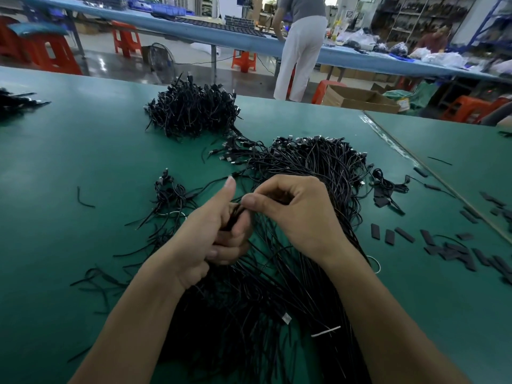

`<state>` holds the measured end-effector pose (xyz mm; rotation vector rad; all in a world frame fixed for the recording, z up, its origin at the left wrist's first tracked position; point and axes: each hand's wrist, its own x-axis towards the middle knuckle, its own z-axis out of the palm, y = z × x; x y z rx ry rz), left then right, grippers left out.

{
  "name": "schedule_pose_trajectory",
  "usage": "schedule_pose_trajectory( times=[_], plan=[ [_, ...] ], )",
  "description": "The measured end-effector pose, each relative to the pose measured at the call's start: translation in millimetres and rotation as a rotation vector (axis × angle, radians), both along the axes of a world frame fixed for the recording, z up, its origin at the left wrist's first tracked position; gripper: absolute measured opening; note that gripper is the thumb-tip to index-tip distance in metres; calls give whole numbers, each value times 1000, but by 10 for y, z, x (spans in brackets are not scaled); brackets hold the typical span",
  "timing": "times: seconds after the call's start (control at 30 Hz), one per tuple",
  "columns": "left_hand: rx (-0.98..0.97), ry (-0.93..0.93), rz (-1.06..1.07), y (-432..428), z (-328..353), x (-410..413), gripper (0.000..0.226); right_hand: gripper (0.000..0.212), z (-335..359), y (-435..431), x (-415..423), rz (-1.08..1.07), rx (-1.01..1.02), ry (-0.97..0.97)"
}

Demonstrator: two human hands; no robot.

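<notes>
Left hand: our left hand (210, 234) curls tight round a small bunch of black wires (235, 214), with the thumb sticking up.
Right hand: our right hand (299, 212) pinches some of those wires between thumb and finger, right next to the left hand.
Where the wires are: the bunch sits in our hands, just above the big heap (318, 162) that spreads over the green table (83, 151) and runs down toward us.
Other heaps: a round heap (194, 109) lies farther back, and a little tangle (171, 192) lies to the left of our hands.
Flat black bits (454, 250): they lie loose on the table at the right, not in any box.
Cardboard box (360, 99): it stands open on the floor past the table. We cannot see what is inside.
Blue bins (169, 8): they sit on the long blue table (177, 27) far back. They are too far and blurry for us to tell what they hold.
Person: someone in white trousers (302, 51) stands at that blue table.
</notes>
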<state>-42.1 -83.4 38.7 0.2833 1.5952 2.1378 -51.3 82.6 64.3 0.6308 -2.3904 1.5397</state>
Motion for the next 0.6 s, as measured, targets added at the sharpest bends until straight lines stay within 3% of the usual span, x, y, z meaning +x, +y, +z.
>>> schedule_pose_trajectory(
  times=[0.17,0.27,0.4,0.47,0.5,0.6],
  plan=[
    [301,-45,52,-44,52,-34,45,30,-100,-31,3,-65,206,-90],
    [541,-53,95,-77,67,-55,46,28,-175,-65,56,-17,409,-210],
    [597,50,277,-9,15,-104,42,29,-143,-173,156,64,508,-203],
    [476,166,381,27,-45,-122,36,28,-83,-160,166,47,517,-172],
    [324,256,453,40,-67,-123,31,26,-57,-127,159,26,509,-155],
    [-330,557,589,46,-121,-111,29,24,9,-6,130,-43,464,-102]
  ],
)
